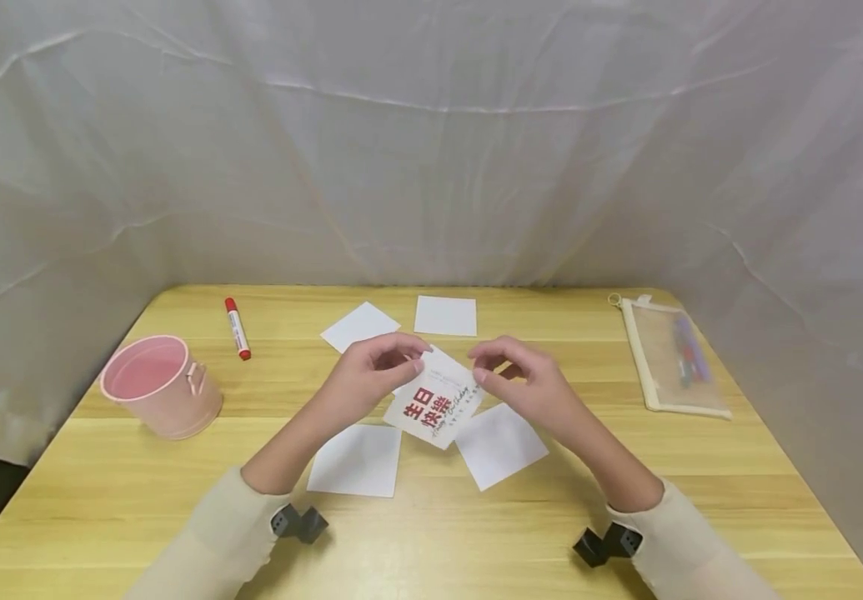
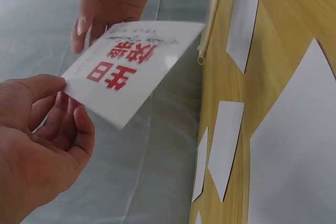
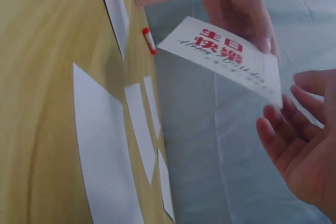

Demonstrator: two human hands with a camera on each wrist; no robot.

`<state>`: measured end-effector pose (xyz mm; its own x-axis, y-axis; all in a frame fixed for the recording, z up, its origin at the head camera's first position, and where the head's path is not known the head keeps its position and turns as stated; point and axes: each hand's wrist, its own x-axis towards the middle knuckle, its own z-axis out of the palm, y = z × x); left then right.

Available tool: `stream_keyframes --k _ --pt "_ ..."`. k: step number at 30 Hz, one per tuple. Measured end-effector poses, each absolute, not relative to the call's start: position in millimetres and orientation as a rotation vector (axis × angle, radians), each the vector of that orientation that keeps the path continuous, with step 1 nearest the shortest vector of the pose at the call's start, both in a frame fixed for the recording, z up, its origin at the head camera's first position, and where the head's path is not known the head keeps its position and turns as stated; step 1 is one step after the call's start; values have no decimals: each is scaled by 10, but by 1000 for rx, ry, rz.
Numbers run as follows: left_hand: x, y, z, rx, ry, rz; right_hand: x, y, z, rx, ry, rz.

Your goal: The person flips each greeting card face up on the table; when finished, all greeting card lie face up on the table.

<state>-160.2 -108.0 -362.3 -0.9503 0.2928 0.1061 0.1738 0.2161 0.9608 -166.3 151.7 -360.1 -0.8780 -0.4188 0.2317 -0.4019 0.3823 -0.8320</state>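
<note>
A white birthday card (image 1: 431,406) with large red characters and black script is held tilted above the table. My left hand (image 1: 359,375) pinches one corner of it between thumb and fingers, as the left wrist view shows. By the opposite corner is my right hand (image 1: 524,383), with loosely bent fingers. In the right wrist view, its thumb stands apart from the card and its fingertips (image 3: 271,113) are at the card's corner; whether they touch it I cannot tell. Below lie blank white cards: one near left (image 1: 356,461), another near right (image 1: 502,444).
Farther back are more blank cards, one at the back left (image 1: 359,325) and one at the back middle (image 1: 446,316). A pink bucket (image 1: 194,400) and a red marker (image 1: 238,328) are on the left. A zip pouch (image 1: 659,358) containing pens lies right. Pale curtains (image 1: 431,167) surround the table.
</note>
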Motion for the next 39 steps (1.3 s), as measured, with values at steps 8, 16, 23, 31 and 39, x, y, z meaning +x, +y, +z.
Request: stream_keyframes --k 8,16,23,31,39 --pt "-1564 -1028 -3603 503 2369 1787 -1578 1367 -3646 -925 2553 -1515" --pt "-1561 -1013 -3606 541 2311 1799 -1574 1335 -3704 -885 2473 -1536" --pt "-1599 -1117 -3581 560 2384 1786 -1588 1368 -3670 -861 2509 -1584" --pt "-1677 -1231 -3507 551 2376 1734 -1648 1631 -3563 -644 2578 -1735" --pt "-2063 -962 -3722 583 2348 1647 -1896 2022 -3737 -448 2464 -1840"
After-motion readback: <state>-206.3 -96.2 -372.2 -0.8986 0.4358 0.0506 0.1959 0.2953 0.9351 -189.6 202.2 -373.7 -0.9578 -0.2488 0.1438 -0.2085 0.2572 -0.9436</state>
